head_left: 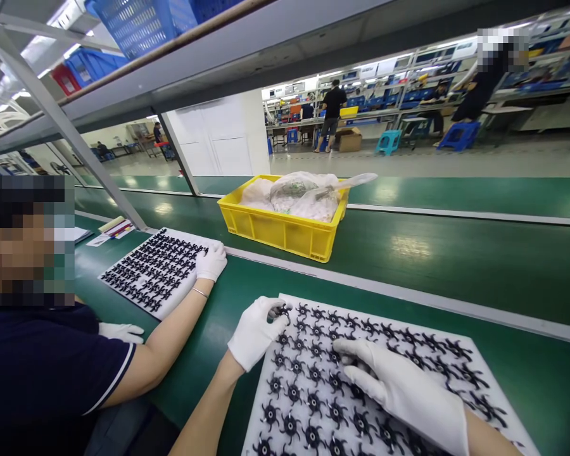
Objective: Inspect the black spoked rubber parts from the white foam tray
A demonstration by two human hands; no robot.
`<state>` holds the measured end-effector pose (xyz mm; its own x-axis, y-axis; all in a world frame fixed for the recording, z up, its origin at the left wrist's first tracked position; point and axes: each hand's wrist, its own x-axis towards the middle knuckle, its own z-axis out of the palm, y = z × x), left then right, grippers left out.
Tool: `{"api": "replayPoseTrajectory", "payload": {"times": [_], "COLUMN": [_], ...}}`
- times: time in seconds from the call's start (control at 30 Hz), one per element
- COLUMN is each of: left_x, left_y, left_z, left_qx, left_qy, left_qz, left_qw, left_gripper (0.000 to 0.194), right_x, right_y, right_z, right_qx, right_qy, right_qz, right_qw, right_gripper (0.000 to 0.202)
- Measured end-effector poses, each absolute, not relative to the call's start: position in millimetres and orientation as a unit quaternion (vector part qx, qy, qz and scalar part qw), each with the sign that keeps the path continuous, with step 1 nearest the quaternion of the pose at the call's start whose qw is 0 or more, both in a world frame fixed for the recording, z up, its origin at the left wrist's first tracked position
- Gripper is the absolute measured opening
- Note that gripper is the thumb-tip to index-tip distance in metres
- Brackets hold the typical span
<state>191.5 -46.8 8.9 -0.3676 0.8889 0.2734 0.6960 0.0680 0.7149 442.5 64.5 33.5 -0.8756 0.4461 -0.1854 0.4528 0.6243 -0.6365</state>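
Observation:
A white board in front of me carries rows of small black bladed impellers, each with curved blades around a ringed hub. My left hand, in a white glove, is at the board's far left corner, thumb and index finger closed around a black impeller. Over the middle of the board hovers my right hand, also gloved. Its thumb and index finger are apart, close above several impellers. The other fingers of that hand are partly hidden, and I see nothing held in it.
A yellow crate with plastic bags stands beyond the board on the green bench. To my left, a co-worker's gloved hand touches a similar board of black impellers. A metal shelf with blue baskets runs overhead.

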Motion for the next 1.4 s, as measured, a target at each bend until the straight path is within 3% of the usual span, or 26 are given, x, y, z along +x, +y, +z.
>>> {"api": "replayPoseTrajectory", "payload": {"times": [0.43, 0.77, 1.4], "left_x": [187, 181, 183], "left_y": [-51, -56, -52], "left_z": [5, 8, -3], "left_qx": [0.638, 0.650, 0.687], "left_qy": [0.691, 0.638, 0.655], "left_qz": [0.330, 0.411, 0.316], "left_qw": [0.076, 0.024, -0.009], "left_gripper": [0.040, 0.032, 0.037], "right_x": [442, 444, 444], "right_y": [67, 67, 67], "right_z": [30, 30, 28], "right_qx": [0.247, 0.250, 0.250], "right_qy": [0.904, 0.897, 0.902], "right_qz": [-0.350, -0.364, -0.353], "right_qw": [0.000, 0.002, 0.008], "right_gripper": [0.047, 0.048, 0.045]}}
